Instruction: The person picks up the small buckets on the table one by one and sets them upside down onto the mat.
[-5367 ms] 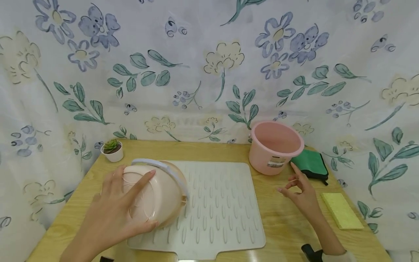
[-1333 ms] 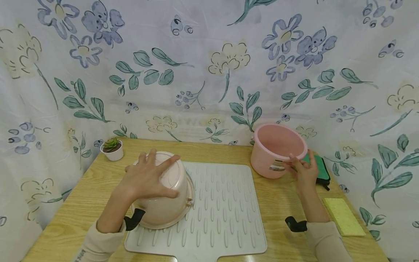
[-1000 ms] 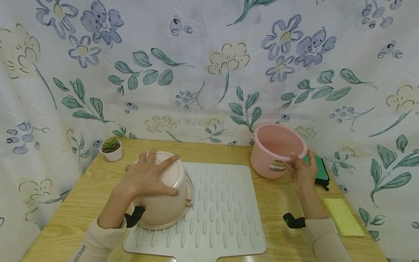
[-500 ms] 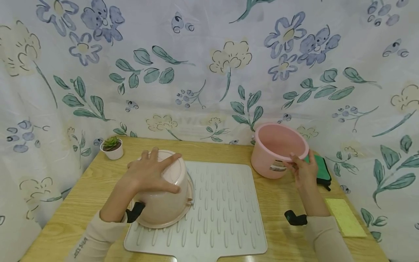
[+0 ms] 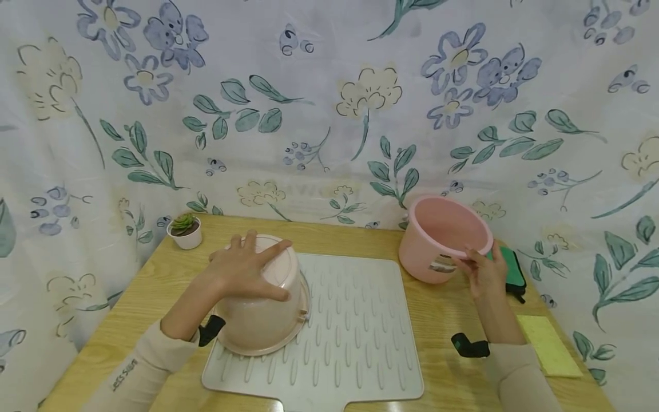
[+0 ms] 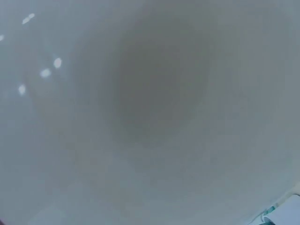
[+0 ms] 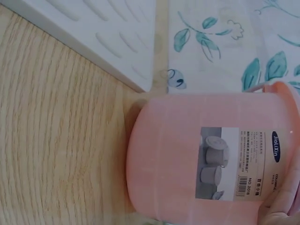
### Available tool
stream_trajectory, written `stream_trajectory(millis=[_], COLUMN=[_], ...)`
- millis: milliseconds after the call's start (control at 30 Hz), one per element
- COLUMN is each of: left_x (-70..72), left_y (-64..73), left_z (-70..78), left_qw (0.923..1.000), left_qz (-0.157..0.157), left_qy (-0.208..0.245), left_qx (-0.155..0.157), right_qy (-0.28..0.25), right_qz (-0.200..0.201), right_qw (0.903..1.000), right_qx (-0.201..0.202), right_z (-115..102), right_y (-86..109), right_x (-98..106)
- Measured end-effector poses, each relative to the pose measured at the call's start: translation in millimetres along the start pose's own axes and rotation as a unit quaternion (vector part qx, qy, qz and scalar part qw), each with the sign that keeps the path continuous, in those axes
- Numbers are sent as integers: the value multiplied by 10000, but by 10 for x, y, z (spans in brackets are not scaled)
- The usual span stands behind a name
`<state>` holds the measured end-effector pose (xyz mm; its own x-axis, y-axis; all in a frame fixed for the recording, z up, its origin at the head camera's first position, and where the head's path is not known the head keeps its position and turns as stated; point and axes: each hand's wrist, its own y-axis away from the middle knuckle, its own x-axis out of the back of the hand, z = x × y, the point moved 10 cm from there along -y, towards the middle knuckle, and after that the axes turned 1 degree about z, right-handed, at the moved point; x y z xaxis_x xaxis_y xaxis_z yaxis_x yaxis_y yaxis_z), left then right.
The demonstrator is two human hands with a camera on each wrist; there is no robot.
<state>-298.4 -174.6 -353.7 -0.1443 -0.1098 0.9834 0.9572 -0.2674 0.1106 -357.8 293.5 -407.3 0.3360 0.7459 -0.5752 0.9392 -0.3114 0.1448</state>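
A beige plastic bucket stands upside down on the left part of a white ridged draining board. My left hand rests over its upturned base, fingers spread, thumb along the near side. In the left wrist view the blurred bucket wall fills nearly everything. At the back right, a pink bucket stands mouth up, a label on its side. My right hand holds its near right rim; in the right wrist view some fingers touch the outside beside the label.
A small potted succulent sits at the back left of the wooden table. Behind the pink bucket lies a green cloth-like item with black edging. A yellow sponge-like pad lies at the right edge. Floral curtain closes off the back.
Five seconds ago the beige bucket was tilted in my left hand; now it stands base up. My right hand has moved from beside the pink bucket onto its rim. The last second shows little movement.
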Motion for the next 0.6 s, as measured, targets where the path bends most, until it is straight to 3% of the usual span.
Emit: stream_trajectory(millis=[400,600], left_x=[13,19], left_y=[-4,2], left_z=[23,32], left_qw=[10000,10000], left_qz=[-43,-8], left_qy=[33,27], left_qx=[-24,-57], right_qy=[-506,-585], right_qz=[61,-197], right_qw=[9986,9978], right_qx=[-128,-230], right_z=[-50,-76], right_y=[55,99], right_x=[118,164])
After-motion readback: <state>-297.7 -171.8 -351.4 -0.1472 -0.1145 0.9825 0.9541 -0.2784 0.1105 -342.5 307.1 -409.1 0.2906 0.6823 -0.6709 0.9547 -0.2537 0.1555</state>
